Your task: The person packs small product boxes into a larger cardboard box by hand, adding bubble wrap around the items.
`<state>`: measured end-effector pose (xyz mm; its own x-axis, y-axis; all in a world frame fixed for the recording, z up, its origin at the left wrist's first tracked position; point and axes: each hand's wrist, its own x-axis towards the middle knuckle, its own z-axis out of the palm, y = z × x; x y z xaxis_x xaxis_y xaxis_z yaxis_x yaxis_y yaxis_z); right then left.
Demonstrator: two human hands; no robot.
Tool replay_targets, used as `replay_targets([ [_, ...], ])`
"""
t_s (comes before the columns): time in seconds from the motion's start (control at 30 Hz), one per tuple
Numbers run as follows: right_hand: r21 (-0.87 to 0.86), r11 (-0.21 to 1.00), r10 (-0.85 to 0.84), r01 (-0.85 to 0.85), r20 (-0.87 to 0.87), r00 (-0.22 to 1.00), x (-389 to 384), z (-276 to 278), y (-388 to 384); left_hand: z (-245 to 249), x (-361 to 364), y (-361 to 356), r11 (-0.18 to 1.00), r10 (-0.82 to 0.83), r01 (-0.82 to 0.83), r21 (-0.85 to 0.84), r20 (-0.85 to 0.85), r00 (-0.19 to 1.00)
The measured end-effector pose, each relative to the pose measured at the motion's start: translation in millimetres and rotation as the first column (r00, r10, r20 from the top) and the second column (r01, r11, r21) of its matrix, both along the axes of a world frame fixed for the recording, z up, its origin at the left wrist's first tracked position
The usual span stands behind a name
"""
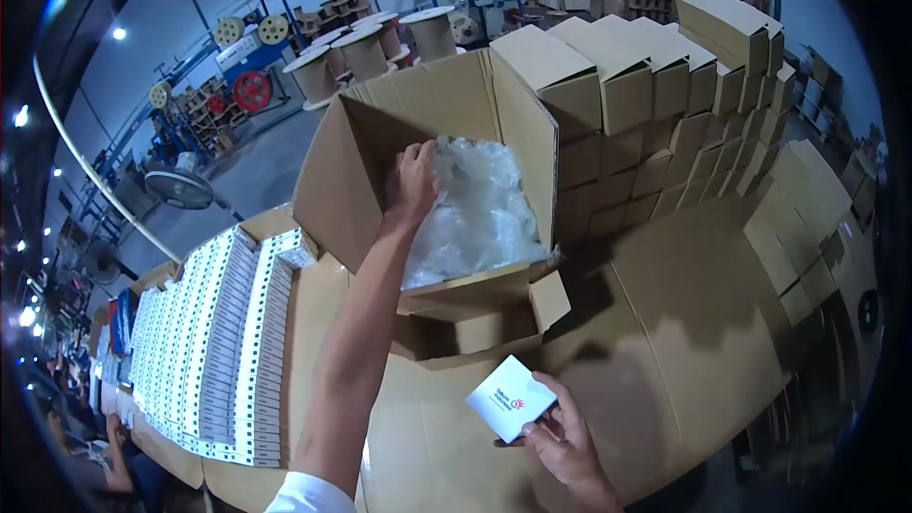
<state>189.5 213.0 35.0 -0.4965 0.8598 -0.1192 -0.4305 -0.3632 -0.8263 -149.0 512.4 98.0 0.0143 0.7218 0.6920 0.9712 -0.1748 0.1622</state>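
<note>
My left hand [415,179] reaches into a large open cardboard box [366,195], fingers curled at the left edge of crumpled clear bubble wrap [480,204]. The wrap fills much of that box. Low in front, my right hand [565,442] holds a flat white small box [511,399] by its right side, between thumb and fingers. Dark print and a red logo mark its upper face. A smaller open carton [475,334] stands between the large box and the white one, its flaps spread.
Stacked white boxes [214,342] stand in rows on the left of the cardboard-covered table [655,361]. Brown cartons [655,85] form a wall at the right rear. Behind are cable spools [361,55], a fan [180,188] and machines. Another person [109,456] is at lower left.
</note>
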Motion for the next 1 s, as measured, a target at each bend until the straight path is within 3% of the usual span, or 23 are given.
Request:
replay_targets([
  [0.1,0.088,0.992,0.09,-0.092,0.019,0.996,16,-7,12,-6,-24,27,0.992,0.055,-0.057,-0.112,-0.018,0.998],
  [0.17,0.016,0.996,0.083,-0.083,-0.05,0.995,23,6,14,-2,-39,36,0.987,0.042,-0.038,-0.158,0.024,0.999],
  [0.4,-0.026,0.992,0.119,-0.123,-0.12,0.986,33,-4,15,45,-30,8,0.979,0.121,-0.031,-0.203,0.447,0.886],
  [0.57,-0.032,0.993,0.109,-0.113,-0.115,0.987,32,-1,4,53,-18,-35,1.0,0.013,0.002,-0.028,0.526,0.85],
  [0.67,-0.035,0.997,0.07,-0.073,-0.095,0.993,29,0,-5,65,13,-97,0.993,-0.114,0.089,0.073,0.72,0.685],
  [0.7,-0.021,0.998,0.054,-0.055,-0.059,0.997,28,3,-7,56,23,-118,0.987,-0.156,0.086,0.138,0.663,0.732],
  [0.77,-0.001,1.0,0.024,-0.024,0.024,0.999,25,5,-14,47,55,-172,0.972,-0.235,0.15,0.182,0.713,0.66],
  [0.8,0.001,1.0,0.018,-0.018,0.012,1.0,23,7,-17,44,73,-201,0.987,-0.158,0.114,0.111,0.772,0.616],
  [0.83,0.004,1.0,0.012,-0.012,0.003,1.0,20,9,-20,25,77,-224,0.975,-0.212,0.175,0.134,0.788,0.578],
  [0.93,0.038,0.999,-0.012,0.011,0.024,1.0,11,1,-32,-18,119,-292,0.949,-0.266,0.231,0.217,0.941,0.208],
  [1.0,0.041,0.999,-0.003,0.003,-0.005,1.0,6,-27,-41,-61,139,-331,0.96,-0.241,0.188,0.207,0.953,0.185],
])
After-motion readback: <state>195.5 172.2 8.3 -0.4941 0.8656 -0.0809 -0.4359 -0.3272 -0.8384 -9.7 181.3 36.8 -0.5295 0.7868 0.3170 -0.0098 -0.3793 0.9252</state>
